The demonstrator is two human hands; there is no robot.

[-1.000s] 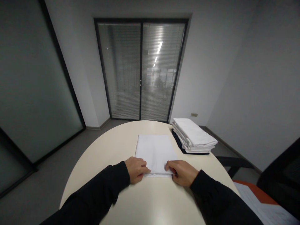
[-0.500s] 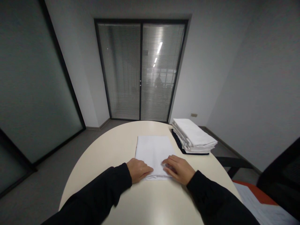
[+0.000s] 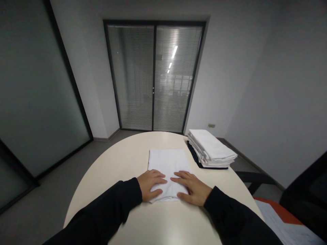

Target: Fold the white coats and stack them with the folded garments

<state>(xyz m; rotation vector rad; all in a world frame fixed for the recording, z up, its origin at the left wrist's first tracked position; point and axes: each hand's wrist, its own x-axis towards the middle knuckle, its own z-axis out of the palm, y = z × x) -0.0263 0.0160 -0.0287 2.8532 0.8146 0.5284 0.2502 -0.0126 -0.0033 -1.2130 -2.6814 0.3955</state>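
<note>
A folded white cloth lies flat on the round cream table, straight ahead of me. My left hand rests on its near left part, fingers spread and pointing right. On the near right part lies my right hand, its fingers also apart and pointing left. Both palms face down, and neither hand grips the fabric. The cloth's near edge shows between my thumbs, with slight layered folds. Its side edges are partly covered by my hands.
At the table's far right stands a stack of folded white cloths with a dark folded piece underneath. A black chair is beyond the right edge, with an orange item and white fabric on it.
My fingers have spread out flat on the cloth, where before they were more bent near its front edge. The cloth has shifted slightly towards me.
</note>
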